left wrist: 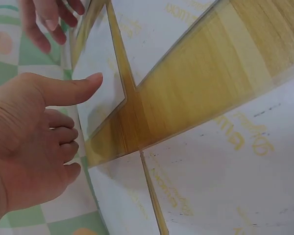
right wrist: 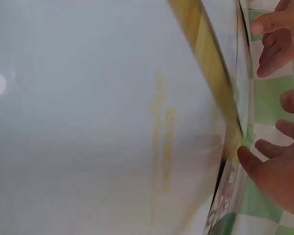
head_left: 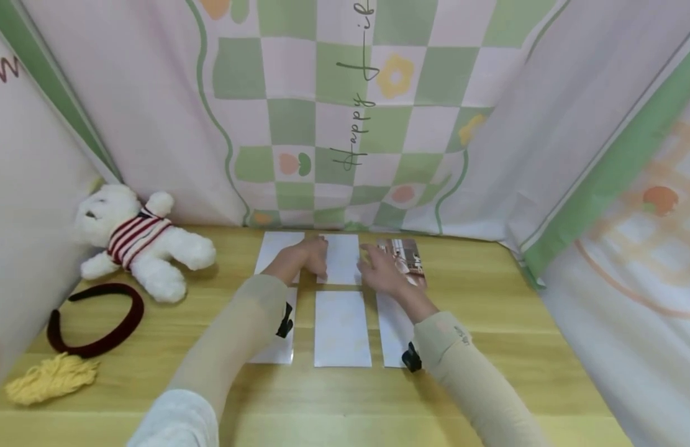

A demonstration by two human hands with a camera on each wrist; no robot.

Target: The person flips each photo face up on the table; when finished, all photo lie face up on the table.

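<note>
White cards lie in two rows of three on the wooden table [head_left: 462, 397]. Over the gap between the back left card [head_left: 274, 248] and the back middle card [head_left: 343, 257] is my left hand [head_left: 313, 254], thumb out and fingers loosely bent, holding nothing. My right hand [head_left: 382, 272], fingers spread, reaches across the back right card [head_left: 408, 251], which shows a brownish picture and is partly covered. In the left wrist view, yellow lettering marks the white cards [left wrist: 186, 181]. The front right card [head_left: 392, 326] lies partly under my right wrist.
On the left sit a white plush toy [head_left: 160, 248] in a striped shirt, a dark red headband [head_left: 135, 310] and a bundle of yellow yarn [head_left: 54, 377]. A green-and-white checked curtain [head_left: 345, 124] hangs along the table's back edge. The front middle card [head_left: 342, 329] lies face-on between the forearms.
</note>
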